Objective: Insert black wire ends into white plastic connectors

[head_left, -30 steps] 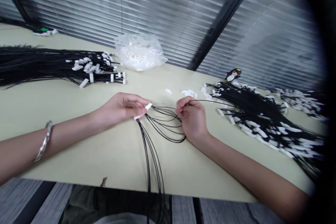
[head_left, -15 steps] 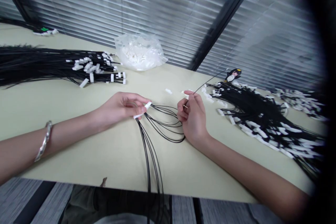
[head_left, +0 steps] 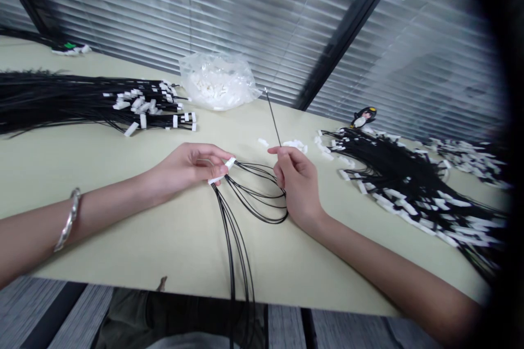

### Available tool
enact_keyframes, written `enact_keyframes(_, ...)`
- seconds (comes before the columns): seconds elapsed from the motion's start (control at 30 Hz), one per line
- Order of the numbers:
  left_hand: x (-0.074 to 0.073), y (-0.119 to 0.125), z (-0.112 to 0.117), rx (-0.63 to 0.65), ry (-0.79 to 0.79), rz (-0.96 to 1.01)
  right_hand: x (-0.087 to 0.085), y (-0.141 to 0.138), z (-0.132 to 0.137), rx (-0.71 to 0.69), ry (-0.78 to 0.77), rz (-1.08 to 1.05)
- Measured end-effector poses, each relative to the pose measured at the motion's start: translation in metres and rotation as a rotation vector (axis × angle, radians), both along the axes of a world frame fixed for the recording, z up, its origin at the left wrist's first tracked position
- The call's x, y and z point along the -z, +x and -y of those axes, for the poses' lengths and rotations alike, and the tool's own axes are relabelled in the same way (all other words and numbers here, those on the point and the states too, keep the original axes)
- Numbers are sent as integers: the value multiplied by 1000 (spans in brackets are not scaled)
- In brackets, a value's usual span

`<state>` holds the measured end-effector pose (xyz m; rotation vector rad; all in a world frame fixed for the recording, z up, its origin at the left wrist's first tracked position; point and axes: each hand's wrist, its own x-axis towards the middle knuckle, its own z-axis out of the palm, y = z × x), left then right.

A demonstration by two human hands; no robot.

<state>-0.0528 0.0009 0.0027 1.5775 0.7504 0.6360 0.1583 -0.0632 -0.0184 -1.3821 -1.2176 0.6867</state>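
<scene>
My left hand (head_left: 196, 166) pinches a long white connector housing (head_left: 222, 170) between thumb and fingers. Several thin black wires (head_left: 241, 240) run from the connector, some hanging down past the table's front edge and others looping to the right. My right hand (head_left: 298, 180) is closed around the looped wires, whose ends are hidden in the palm. Between its thumb and forefinger one black wire (head_left: 273, 117) sticks up, tipped with a small bright terminal. A few loose white connectors (head_left: 295, 145) lie on the table just behind the right hand.
A clear plastic bag (head_left: 221, 84) of white parts stands at the back. Black wires with white connectors (head_left: 141, 103) are heaped on the left. More such wires (head_left: 397, 174) lie on the right, with a penguin figure (head_left: 363, 117) behind them. Blinds (head_left: 245, 16) hang beyond the table.
The single wire in my right hand has swung from leaning right to pointing up and slightly left. The right-hand fingers have shifted around it. My left hand stays still on the connector.
</scene>
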Motion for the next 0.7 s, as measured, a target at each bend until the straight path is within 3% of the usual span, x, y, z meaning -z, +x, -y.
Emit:
enact_keyframes(0.13,1,0,-1,-2,-13,1,-5,-9,13,-99,95,237)
enact_keyframes(0.37,0,0,-1,5,-11,9,-6,-15,22,-214,474,701)
enact_keyframes(0.7,-1,0,1,27,5,4,5,-12,26,-314,529,950)
